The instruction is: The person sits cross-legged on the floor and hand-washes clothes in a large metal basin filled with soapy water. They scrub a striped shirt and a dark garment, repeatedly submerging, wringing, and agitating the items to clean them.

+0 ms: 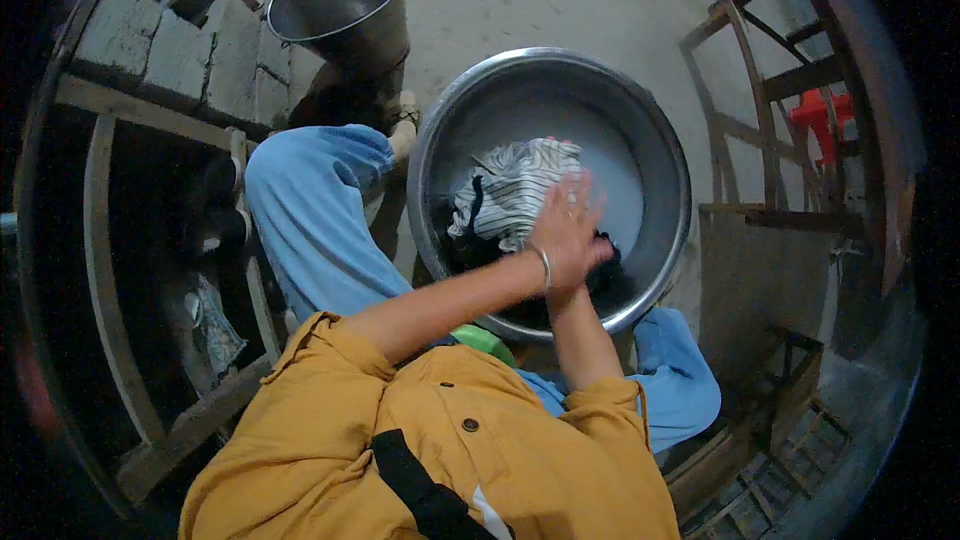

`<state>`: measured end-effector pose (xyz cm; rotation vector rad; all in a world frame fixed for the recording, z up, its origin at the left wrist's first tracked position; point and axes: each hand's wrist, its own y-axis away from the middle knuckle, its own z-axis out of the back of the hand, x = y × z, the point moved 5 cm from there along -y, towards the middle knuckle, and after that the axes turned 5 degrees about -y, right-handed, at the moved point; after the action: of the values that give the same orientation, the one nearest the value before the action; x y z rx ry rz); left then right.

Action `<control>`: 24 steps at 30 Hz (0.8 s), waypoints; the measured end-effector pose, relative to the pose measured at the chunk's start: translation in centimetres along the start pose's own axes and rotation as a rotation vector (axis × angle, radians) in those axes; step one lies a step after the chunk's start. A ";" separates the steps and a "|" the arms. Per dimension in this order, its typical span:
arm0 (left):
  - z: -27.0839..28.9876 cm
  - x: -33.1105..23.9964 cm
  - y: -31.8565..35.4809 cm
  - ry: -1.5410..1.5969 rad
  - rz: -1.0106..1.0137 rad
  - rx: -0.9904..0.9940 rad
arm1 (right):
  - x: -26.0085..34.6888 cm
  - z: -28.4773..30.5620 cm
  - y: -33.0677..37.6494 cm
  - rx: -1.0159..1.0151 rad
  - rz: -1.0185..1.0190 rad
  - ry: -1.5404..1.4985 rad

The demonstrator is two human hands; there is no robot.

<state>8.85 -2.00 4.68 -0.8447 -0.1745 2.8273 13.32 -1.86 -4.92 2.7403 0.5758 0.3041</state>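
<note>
A striped black-and-white garment [515, 185] is bunched in a wide metal basin [432, 155] between my knees. My left hand [570, 220], with a bangle at its wrist, lies over the garment, palm down. Its fingers are spread and slightly smeared by motion. My right hand [592, 258] is crossed under the left one and mostly covered by it and the cloth. Pinkish fingertips show at the garment's far edge, where the right hand appears to hold it from beneath. Dark cloth [607, 265] lies in the basin beside my wrists. Cloudy water [610, 165] fills the basin's far right part.
A metal bucket [345, 0] stands beyond my left knee, near stacked grey blocks [180, 50]. Wooden frames rise on the left [100, 240] and right [770, 100]. A red plastic thing [822, 125] sits behind the right frame. Something bright green [483, 342] shows at the basin's near rim.
</note>
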 end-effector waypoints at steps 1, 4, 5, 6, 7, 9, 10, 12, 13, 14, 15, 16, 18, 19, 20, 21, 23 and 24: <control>1.0 -2.0 1.6 0.011 -0.086 0.029 | 1.4 -0.8 1.8 -0.060 0.081 0.236; 1.2 -4.6 4.1 0.143 -0.319 0.252 | 4.1 -2.8 5.2 -0.142 0.346 0.855; 1.7 -4.4 4.4 0.225 -0.341 0.273 | 4.0 -3.9 5.2 -0.125 0.425 1.051; 2.2 -4.0 4.7 0.304 -0.361 0.293 | 3.6 -5.0 5.1 -0.103 0.493 1.227; 2.9 -3.6 4.8 0.384 -0.379 0.309 | 2.8 -6.3 4.8 -0.056 0.558 1.405; 5.3 -2.0 4.0 0.568 -0.259 0.274 | 1.0 -9.3 4.2 0.085 0.700 1.764; 7.0 -0.6 4.0 0.644 -0.174 0.252 | 0.1 -10.4 3.6 0.145 0.764 1.937; 11.4 1.2 3.7 0.643 -0.198 -0.121 | -0.7 -11.4 1.4 0.172 0.818 2.309; 14.6 2.3 3.9 0.667 -0.115 -0.188 | -0.6 -11.5 0.6 0.154 0.773 2.474; 17.3 3.6 4.7 0.655 -0.068 -0.324 | -1.3 -11.7 -0.3 0.168 0.727 2.622; 18.9 5.7 6.0 0.739 0.073 -0.400 | -1.9 -12.0 -0.8 0.191 0.661 2.743; 20.3 7.6 7.5 0.836 0.202 -0.480 | -2.4 -12.3 -1.1 0.215 0.604 2.841; 24.3 10.4 11.3 0.701 0.367 -0.789 | -3.2 -13.3 -0.9 0.260 0.493 2.865; 25.2 12.2 13.2 0.614 0.429 -0.856 | -3.4 -13.4 -0.8 0.257 0.445 2.855; 25.8 14.4 15.3 0.524 0.488 -0.919 | -3.8 -13.5 -0.6 0.256 0.393 2.837; 25.3 16.9 17.3 0.497 0.579 -0.992 | -3.7 -13.4 -0.4 0.296 0.406 2.825; 24.2 21.9 21.8 0.575 0.768 -1.144 | -2.4 -11.7 -1.4 0.295 0.492 2.748; 23.3 24.7 24.7 0.685 0.878 -1.226 | -2.5 -11.8 -1.4 0.317 0.483 2.734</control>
<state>-27.88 -22.28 6.89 -2.5275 -1.9070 2.5524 7.39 1.47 5.14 0.4504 0.1530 3.7036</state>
